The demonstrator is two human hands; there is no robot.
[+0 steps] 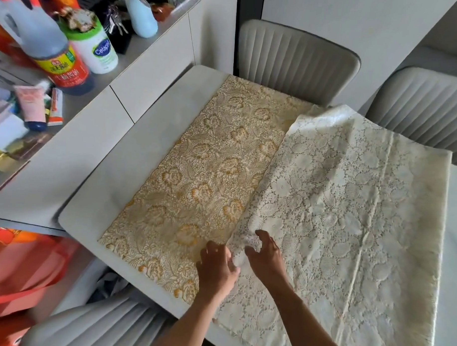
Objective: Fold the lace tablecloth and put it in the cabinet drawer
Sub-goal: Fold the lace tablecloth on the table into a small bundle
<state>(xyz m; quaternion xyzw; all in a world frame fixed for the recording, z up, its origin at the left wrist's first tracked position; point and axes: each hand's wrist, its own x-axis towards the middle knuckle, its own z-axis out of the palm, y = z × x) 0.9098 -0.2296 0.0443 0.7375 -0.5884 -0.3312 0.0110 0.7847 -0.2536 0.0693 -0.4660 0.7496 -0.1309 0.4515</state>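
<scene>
The lace tablecloth (287, 175) lies on the white table (156, 118). Its left half shows the gold flowered face (201, 177). Its right half is folded over, showing the pale cream underside (351, 197). Both hands are at the near end of the folded edge. My left hand (215, 269) rests palm down where gold meets cream, fingers spread. My right hand (267, 252) has its fingers curled at the cream edge; whether it pinches the lace I cannot tell. No drawer is in view.
A white cabinet counter (76, 131) runs along the left, crowded with a dark sauce bottle (45, 44), a white lotion bottle (94, 46), tubes and a pale blue vase (142, 14). Grey padded chairs (298, 61) stand around the table. An orange bag (19, 269) sits lower left.
</scene>
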